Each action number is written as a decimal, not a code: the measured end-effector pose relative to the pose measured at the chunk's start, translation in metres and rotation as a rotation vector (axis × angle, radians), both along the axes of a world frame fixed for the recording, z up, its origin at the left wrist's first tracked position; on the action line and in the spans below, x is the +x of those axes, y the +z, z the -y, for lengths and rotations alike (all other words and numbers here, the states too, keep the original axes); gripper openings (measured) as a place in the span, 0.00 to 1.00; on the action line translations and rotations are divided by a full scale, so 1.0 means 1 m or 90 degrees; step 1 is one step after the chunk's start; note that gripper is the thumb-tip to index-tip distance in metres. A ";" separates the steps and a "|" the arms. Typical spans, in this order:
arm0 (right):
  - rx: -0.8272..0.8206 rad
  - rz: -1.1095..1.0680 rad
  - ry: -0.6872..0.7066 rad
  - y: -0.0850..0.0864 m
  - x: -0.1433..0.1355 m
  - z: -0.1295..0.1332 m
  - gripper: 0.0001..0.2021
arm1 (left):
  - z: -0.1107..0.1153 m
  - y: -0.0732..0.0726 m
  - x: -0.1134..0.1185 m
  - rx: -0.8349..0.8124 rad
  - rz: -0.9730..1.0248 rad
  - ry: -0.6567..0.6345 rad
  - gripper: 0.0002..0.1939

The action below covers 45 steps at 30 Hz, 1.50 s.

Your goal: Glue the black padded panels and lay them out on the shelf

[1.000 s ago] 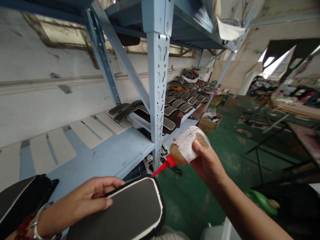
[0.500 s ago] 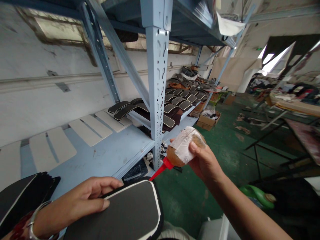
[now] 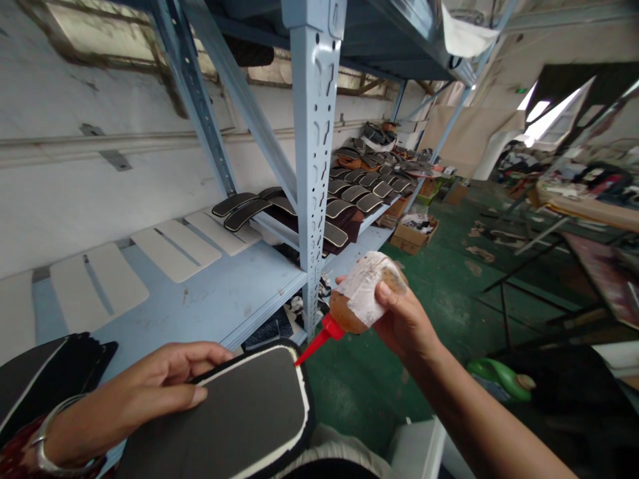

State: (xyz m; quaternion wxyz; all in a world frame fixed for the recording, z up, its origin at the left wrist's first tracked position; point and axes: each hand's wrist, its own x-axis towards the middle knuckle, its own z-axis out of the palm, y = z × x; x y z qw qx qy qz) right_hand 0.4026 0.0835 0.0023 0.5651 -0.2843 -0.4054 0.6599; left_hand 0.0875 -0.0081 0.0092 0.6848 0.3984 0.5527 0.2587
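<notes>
My right hand [image 3: 399,313] is wrapped round a squeeze glue bottle [image 3: 367,293] with amber contents, a stained white wrapping and a red nozzle. The bottle tilts down to the left, and its nozzle tip is at the rim of a dark grey padded panel [image 3: 239,406]. That panel has rounded corners, a cream line round the grey face and a black outer edge. With the thumb on top and fingers at the far edge, my left hand [image 3: 170,382] grips the panel. A stack of similar black panels [image 3: 54,379] lies at the far left.
Pale flat pieces [image 3: 174,249] lie on the blue shelf [image 3: 234,286] beyond my hands. A blue upright post [image 3: 314,166] stands ahead; behind it are many dark trimmed panels [image 3: 354,193]. A green jug [image 3: 499,379] and a cardboard box [image 3: 414,233] are to the right.
The nozzle tip has moved along the panel's rim from the top edge to the upper right corner. The panel and my left hand have shifted slightly left in view.
</notes>
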 end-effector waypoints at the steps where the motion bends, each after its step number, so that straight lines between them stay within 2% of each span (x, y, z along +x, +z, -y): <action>1: 0.002 -0.001 0.002 -0.001 0.000 0.001 0.23 | 0.000 0.001 0.002 0.000 -0.007 0.017 0.13; 4: 0.006 -0.005 0.012 -0.004 0.002 0.004 0.21 | 0.001 0.004 0.005 -0.002 -0.014 0.037 0.13; 11: -0.014 -0.007 0.015 -0.009 0.007 0.012 0.24 | 0.002 0.000 -0.006 -0.016 -0.011 0.005 0.14; 19: -0.029 -0.022 0.004 -0.012 0.007 0.019 0.23 | 0.001 -0.002 -0.004 -0.044 0.082 0.031 0.12; 27: -0.093 -0.067 -0.117 -0.024 0.005 0.011 0.18 | 0.002 -0.020 0.004 -0.041 0.168 0.092 0.15; 31: -0.093 -0.074 -0.170 -0.027 0.005 0.008 0.17 | 0.003 -0.026 0.009 -0.037 0.200 0.110 0.15; 35: -0.083 -0.074 -0.215 -0.030 0.003 0.006 0.16 | 0.003 -0.026 0.015 -0.039 0.218 0.129 0.15; 40: -0.085 -0.071 -0.206 -0.035 -0.001 0.008 0.15 | 0.001 -0.020 0.022 -0.033 0.181 0.181 0.18; 45: -0.108 -0.067 -0.195 -0.041 -0.004 0.014 0.17 | -0.002 -0.017 0.028 -0.030 0.186 0.194 0.15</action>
